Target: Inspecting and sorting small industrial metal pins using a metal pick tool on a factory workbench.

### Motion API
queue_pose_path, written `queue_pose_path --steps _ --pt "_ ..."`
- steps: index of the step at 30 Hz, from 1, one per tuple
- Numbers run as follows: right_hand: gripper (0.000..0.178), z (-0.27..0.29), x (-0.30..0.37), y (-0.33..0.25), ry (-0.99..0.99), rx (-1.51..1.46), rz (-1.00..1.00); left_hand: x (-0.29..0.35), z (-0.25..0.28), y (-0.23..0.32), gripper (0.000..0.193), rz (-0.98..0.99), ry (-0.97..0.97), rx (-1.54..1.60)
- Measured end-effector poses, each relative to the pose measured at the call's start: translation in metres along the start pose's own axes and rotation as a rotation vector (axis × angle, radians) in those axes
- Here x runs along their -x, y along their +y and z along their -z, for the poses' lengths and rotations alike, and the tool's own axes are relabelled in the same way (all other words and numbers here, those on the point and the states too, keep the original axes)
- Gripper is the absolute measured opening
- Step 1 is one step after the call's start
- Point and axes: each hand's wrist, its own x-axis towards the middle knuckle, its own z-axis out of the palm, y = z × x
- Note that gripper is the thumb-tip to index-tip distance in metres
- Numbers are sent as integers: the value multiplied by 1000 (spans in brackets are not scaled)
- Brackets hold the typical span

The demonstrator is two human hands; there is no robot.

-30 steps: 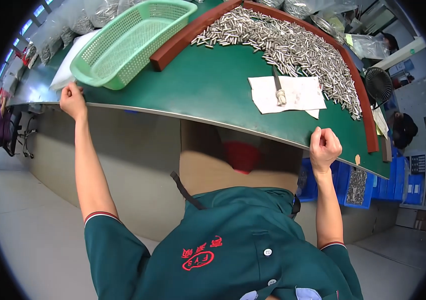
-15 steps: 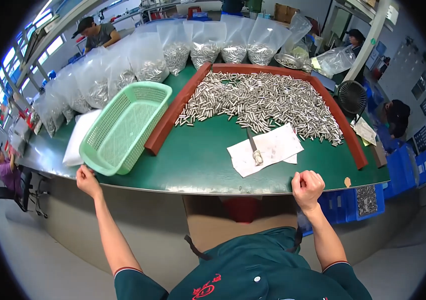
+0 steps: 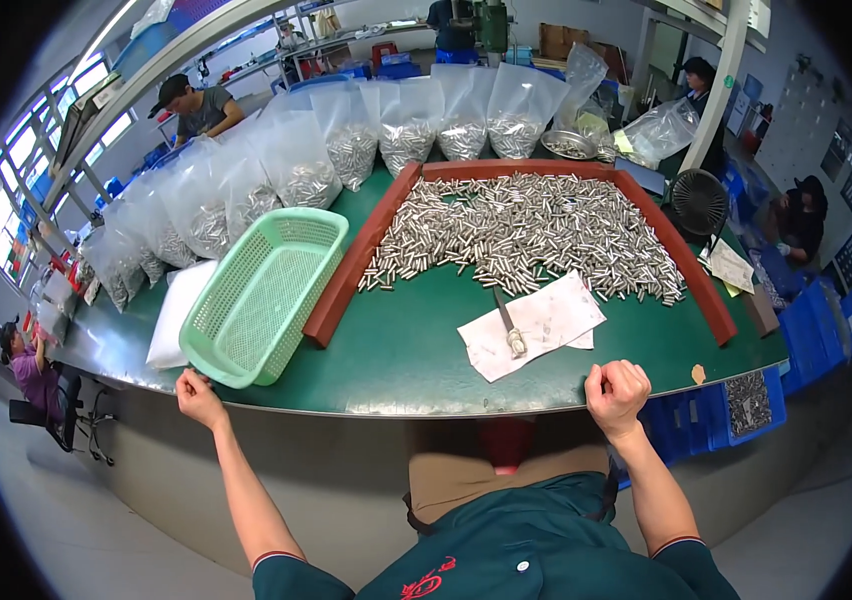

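Note:
My left hand (image 3: 202,398) is closed at the table's front edge, just below the near corner of a green plastic basket (image 3: 208,357). Its fingertips are partly hidden, and what they may hold cannot be made out. My right hand (image 3: 618,395) rests as a fist on the same edge, with nothing seen in it. Between the hands and a heap of small silvery metal pins (image 3: 536,230) lies a stained white cloth (image 3: 556,318). On that cloth sits a knife (image 3: 508,322) with a wrapped handle. The basket has no pins in it.
Reddish-brown bars (image 3: 361,255) frame the heap on three sides. Clear bags of metal pins (image 3: 351,150) line the green table (image 3: 396,380) behind and left. A black fan (image 3: 698,202) and blue bins (image 3: 811,330) are at the right. Other people sit farther off.
The whole view has shifted, so the table and basket appear lower and slightly to the right. Both hands keep their places at the table edge; nothing on it has visibly moved.

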Motion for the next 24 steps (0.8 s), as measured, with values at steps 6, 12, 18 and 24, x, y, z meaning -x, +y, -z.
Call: queue_pose_path --steps 6,12,18,24 --pt "27 1 -2 -1 -16 -55 -33 -3 3 -15 19 -11 23 1" --pt "19 -2 -58 -49 -148 -325 -73 -4 5 -7 19 -27 -4 -28" --pt "32 -54 -85 -55 -427 -71 -41 -1 5 -9 19 -19 -9 1" --pt "37 -72 -86 -48 -645 66 -38 0 5 -3 19 0 -46 22"
